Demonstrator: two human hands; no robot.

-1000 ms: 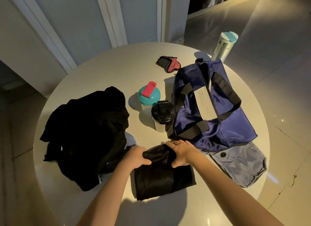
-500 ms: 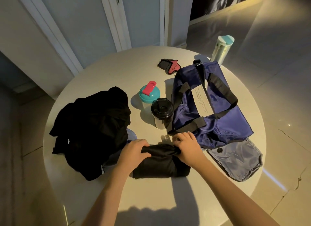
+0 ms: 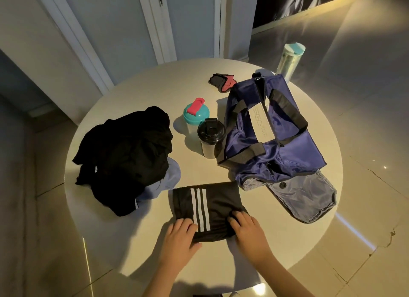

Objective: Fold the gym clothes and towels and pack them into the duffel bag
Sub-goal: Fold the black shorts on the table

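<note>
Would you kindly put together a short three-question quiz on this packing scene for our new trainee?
1. True or false: the folded black garment is already inside the duffel bag.
2. How many white stripes does the garment show? A two, B three, C five.
3. Fill in: the left hand and the right hand both rest on the ____.
Key: 1 false, it lies on the table beside the bag; 2 B; 3 garment.
</note>
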